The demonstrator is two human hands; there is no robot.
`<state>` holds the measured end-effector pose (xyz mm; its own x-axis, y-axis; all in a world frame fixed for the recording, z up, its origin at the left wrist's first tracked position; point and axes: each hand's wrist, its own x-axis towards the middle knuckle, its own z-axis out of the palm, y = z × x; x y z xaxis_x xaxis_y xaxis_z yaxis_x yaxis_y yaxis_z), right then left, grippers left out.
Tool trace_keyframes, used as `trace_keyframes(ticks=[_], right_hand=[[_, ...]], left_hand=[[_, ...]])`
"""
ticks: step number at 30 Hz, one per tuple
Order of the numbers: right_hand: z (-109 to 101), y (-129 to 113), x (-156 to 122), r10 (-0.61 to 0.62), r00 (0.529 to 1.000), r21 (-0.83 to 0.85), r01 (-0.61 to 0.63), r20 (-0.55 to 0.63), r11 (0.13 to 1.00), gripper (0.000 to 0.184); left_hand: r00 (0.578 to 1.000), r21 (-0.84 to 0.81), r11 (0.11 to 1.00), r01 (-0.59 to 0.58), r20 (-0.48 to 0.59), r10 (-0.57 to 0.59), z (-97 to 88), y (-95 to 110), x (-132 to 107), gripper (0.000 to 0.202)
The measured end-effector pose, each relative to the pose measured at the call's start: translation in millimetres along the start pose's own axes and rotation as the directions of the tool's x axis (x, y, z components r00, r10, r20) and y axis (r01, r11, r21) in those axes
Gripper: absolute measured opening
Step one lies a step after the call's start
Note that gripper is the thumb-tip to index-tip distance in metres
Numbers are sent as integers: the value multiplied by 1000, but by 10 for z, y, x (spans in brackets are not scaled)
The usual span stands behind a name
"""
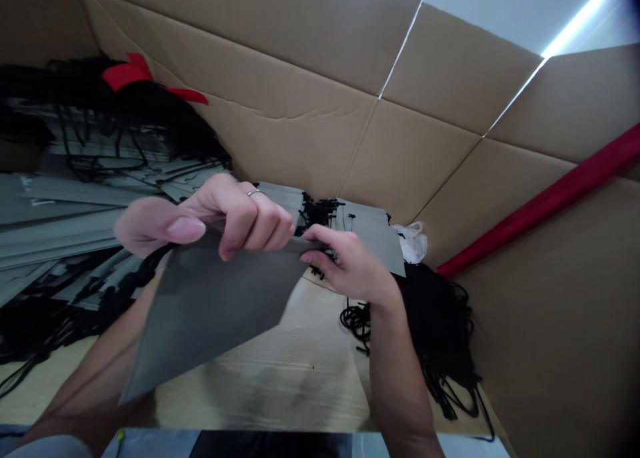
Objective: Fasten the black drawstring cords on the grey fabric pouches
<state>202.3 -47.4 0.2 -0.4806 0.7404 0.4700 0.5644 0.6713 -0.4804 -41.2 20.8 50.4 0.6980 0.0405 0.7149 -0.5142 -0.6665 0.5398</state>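
Note:
A flat grey paper bag (220,311) is held up over the work table, hanging down at a slant from its top edge. My left hand (250,218), with a ring on one finger, is closed over that edge with its fingers curled and the thumb pointing toward me. At the bag's right end, my right hand (345,261) pinches the edge between thumb and fingers. A bit of black cord shows by the left thumb, but whether it belongs to this bag is unclear. The bag hides part of my left forearm.
Stacked grey bags (65,198) with black cords fill the left side, red strips (127,75) on top. More grey bags (373,231) lie behind my hands. A bundle of black cords (440,325) sits right, near clear plastic (413,241). Cardboard walls (300,91) enclose the table (260,378).

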Motion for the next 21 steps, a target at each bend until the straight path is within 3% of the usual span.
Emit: trace_keyframes(ticks=[1,2,3,4,5,7,11,16,21], right_hand=[[-65,-9,-32,51,997,-2,-51,-58,999,11],[-124,-22,-66,90,987,-11,-92,-136,996,12],[-172,-41,-97,115,970,-22,-122,-213,992,13],[-204,-63,-122,129,950,-34,-144,-283,989,15],[-219,-88,-140,135,933,-48,-160,-333,986,16],[-207,-140,-152,133,914,-56,-167,-382,984,21],[-147,-221,-143,125,907,21,-127,-403,992,31],[-182,-299,-181,70,900,36,-60,-430,998,4],[-191,-366,-193,46,876,48,-26,-481,999,4]], left_hand=[[997,-127,992,16,83,-5,-53,-3,-20,54],[990,-124,985,117,96,-105,-80,-1,-38,46],[970,-57,969,241,46,-238,-77,2,-52,37],[957,1,959,285,-64,-284,-48,2,-60,26],[927,92,929,359,-149,-344,1,-4,-62,30],[905,245,873,422,-179,-387,126,-35,-48,45],[920,338,858,387,-74,-385,281,-101,3,36],[926,390,839,378,-172,-337,337,-76,15,20],[925,241,917,318,-293,-243,485,-144,34,18]])
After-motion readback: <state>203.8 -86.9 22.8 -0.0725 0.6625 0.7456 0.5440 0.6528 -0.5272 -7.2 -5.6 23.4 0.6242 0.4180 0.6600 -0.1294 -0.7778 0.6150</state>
